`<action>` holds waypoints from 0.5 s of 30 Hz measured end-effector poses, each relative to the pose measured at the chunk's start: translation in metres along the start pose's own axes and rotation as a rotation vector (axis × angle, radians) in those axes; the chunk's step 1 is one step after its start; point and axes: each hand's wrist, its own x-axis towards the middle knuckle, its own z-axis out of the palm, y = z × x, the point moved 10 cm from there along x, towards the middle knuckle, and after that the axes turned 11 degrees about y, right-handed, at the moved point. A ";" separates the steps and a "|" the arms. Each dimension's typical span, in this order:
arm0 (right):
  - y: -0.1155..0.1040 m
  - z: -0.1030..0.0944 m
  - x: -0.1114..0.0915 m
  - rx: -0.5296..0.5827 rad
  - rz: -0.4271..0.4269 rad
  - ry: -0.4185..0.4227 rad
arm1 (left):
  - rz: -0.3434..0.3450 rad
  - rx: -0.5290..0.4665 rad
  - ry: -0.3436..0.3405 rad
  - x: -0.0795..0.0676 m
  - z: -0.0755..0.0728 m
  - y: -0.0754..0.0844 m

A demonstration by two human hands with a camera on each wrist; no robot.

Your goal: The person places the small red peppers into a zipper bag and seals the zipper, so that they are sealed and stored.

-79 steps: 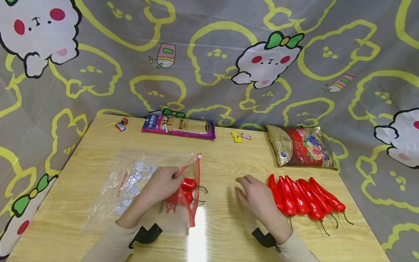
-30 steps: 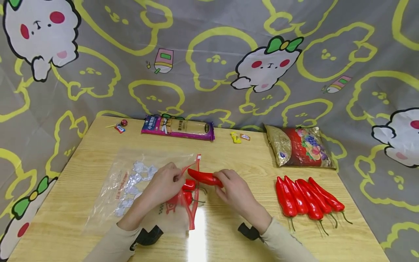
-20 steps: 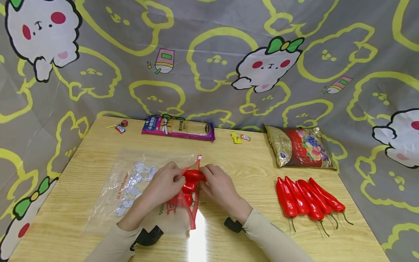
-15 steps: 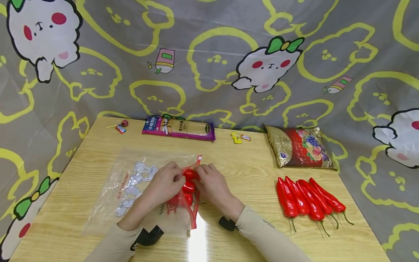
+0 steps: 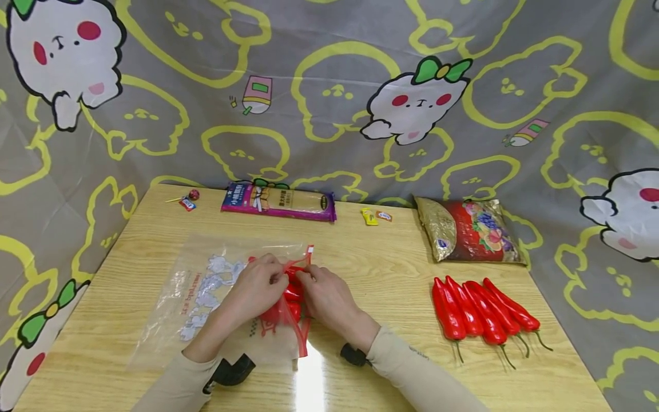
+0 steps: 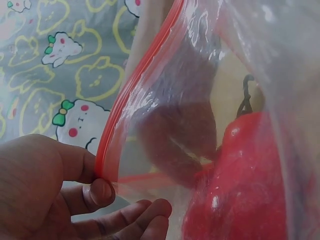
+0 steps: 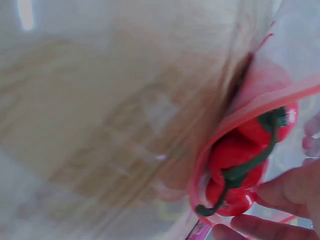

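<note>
A clear zip bag (image 5: 167, 320) with a red zip edge lies flat, its mouth facing right. At the mouth's upper edge, my left hand (image 5: 254, 289) pinches the red zip strip between thumb and finger, as the left wrist view confirms. My right hand (image 5: 332, 303) is at the opening, thumb and fingers on the stem end of a red chili pepper (image 7: 227, 202). That pepper is mostly inside, its red tip (image 5: 251, 260) showing beyond my left hand. More red peppers (image 7: 237, 157) lie beside it in the bag, green stems toward the mouth.
Several red peppers (image 5: 471, 317) lie in a row on the right of the wooden table (image 5: 381, 252). Behind them rests a gold-and-red bag (image 5: 473, 232). Along the back are a purple noodle packet (image 5: 278, 201), small candies (image 5: 369, 216) and a lollipop (image 5: 194, 194).
My right hand has brought a red pepper from the right-hand row leftward into the bag's mouth, and the pepper has slid deeper. My left hand keeps its pinch on the bag's edge.
</note>
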 end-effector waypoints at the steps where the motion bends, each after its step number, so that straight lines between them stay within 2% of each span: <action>1: 0.000 0.000 0.000 -0.005 -0.001 -0.014 | 0.000 0.001 0.001 0.000 0.000 0.000; 5: 0.001 -0.006 0.002 0.002 0.010 -0.033 | -0.007 0.000 -0.002 -0.001 0.000 -0.002; 8: 0.010 -0.020 0.000 0.012 0.034 -0.007 | -0.011 -0.008 -0.002 -0.001 0.000 -0.004; 12: 0.036 -0.048 -0.011 -0.010 0.081 0.042 | 0.000 -0.016 0.009 0.000 -0.001 -0.003; 15: 0.065 -0.071 -0.030 -0.066 0.142 0.073 | 0.012 -0.015 0.013 0.000 -0.002 -0.002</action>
